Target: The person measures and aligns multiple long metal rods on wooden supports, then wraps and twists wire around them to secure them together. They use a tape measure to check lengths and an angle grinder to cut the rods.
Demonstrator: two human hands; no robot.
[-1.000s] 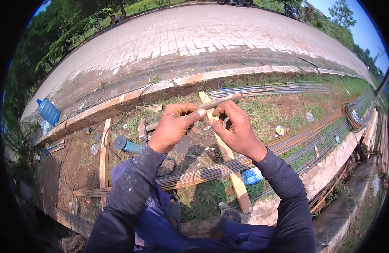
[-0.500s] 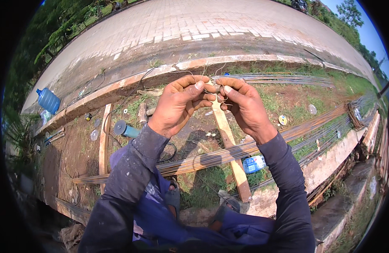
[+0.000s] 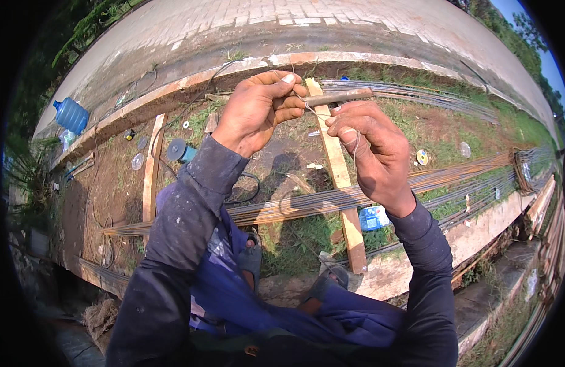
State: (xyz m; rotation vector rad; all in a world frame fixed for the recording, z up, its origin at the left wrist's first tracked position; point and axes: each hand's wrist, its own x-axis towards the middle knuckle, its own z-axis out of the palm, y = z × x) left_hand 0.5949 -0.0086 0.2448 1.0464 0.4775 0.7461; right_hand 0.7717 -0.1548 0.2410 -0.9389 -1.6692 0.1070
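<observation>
My left hand point(image 3: 258, 110) is closed on a short greyish-brown rod point(image 3: 340, 96), which sticks out to the right from its fingers. Thin wire point(image 3: 318, 114) runs from beside the left fingertips across to my right hand point(image 3: 377, 147). The right thumb and fingers pinch that wire, and a loose curl of it hangs by the fingertips. Another thin end stands up above the left hand. Both hands are raised over a wooden plank point(image 3: 331, 162). How the wire meets the rod is partly hidden by the left fingers.
Bundled long steel bars point(image 3: 295, 207) lie across in front of me, with more bars point(image 3: 417, 98) behind. A second plank point(image 3: 153, 165), an angle grinder point(image 3: 179, 150), a blue bottle point(image 3: 373, 218) and a large blue water jug point(image 3: 71, 116) are around. A concrete kerb point(image 3: 190, 79) borders the paving.
My right hand has drawn away from the left, down and to the right, with the wire in its fingers. The rod now points rightward and shows along its length.
</observation>
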